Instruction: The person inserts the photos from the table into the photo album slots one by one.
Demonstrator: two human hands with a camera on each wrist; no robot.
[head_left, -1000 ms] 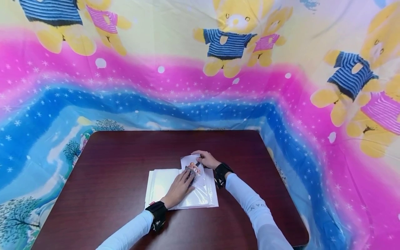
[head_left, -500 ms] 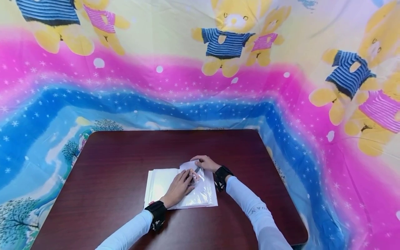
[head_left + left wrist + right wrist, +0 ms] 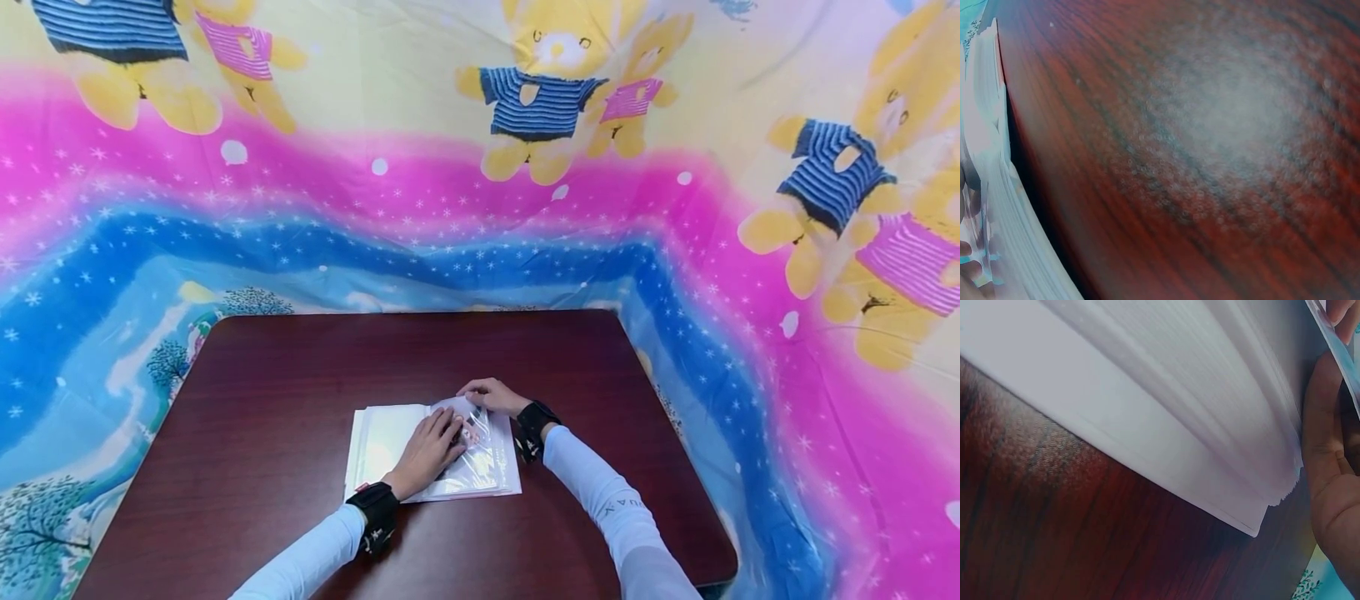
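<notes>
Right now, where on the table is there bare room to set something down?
Bare table runs left of the stack of clear bags to the left edge, across the far strip to the back edge, and right of the right hand. It is crowded mid-front: the left hand lies on the stack, with both forearms behind it.

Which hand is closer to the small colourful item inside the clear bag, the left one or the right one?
Left. The left hand lies flat on the clear bag, its fingertips at the colourful item. The right hand holds the bag's far edge, just beyond the item.
</notes>
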